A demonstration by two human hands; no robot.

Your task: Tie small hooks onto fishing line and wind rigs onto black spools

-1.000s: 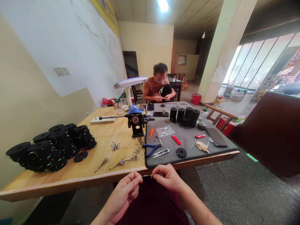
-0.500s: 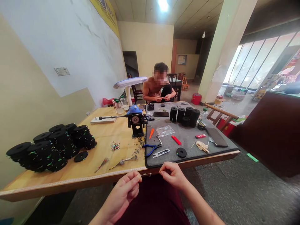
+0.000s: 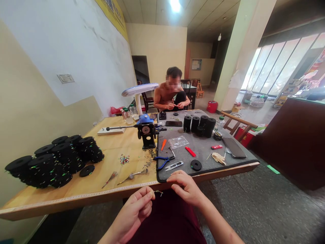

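Pinching a small wire piece (image 3: 158, 192) between thumb and forefinger, the left hand (image 3: 137, 210) sits low over the dark red lap, just short of the table (image 3: 76, 198) edge. The piece pokes out past those fingertips toward the right hand (image 3: 187, 188), which is near but not touching it. The right fingers (image 3: 177, 177) are bent down at the front rim of the grey mat (image 3: 203, 150); whether they close on anything cannot be told.

Just beyond the right fingers lie metal snips (image 3: 174, 166), blue-handled pliers (image 3: 164, 160) and a flat black disc (image 3: 196, 165). Farther past them stands a hand-cranked winder (image 3: 146, 131) with a blue top. Well off beyond the left fingers is a heap of black spools (image 3: 54, 161).

A measuring strip with fine tick marks runs along the table's front edge right ahead of both hands; its numbers are too small to read. The yellow banner (image 3: 111, 12) high on the wall carries blue characters, cut off and unreadable. At the far end another person (image 3: 169, 96) works with both hands together.
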